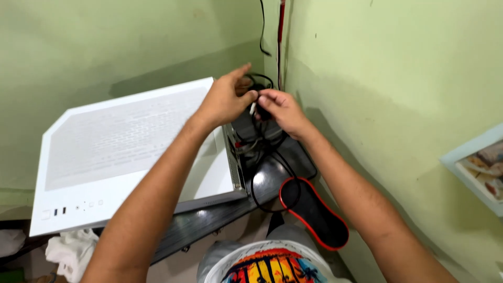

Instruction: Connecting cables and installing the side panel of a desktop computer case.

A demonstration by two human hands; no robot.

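**Two hands on a cable behind the white case**

We see both hands meeting in the corner of the green walls, just behind the white computer case (131, 141) that sits on the dark desk (209, 222). The left hand (225, 99) pinches a small pale connector (253, 108) between thumb and forefinger, with the index finger stretched out above. The right hand (283, 112) closes around the dark end of a black cable (264, 178), its fingertips touching those of the left — the two pieces sit right between them, above the rear edge of the case.

We judge the step in hand to be sorting or joining cable ends at the back of the machine. The next move seems to call for fine alignment and a steady pinch, as the view there is crowded and partly hidden by the hands.

The cable loops down over the desk past a black pad with a red rim (314, 215). More wires — one red, one black — run up the wall corner (280, 42). At the right edge hangs a light blue frame with a picture (479, 165); what it shows is too cut off to tell. White cloth (70, 251) lies at the lower left.
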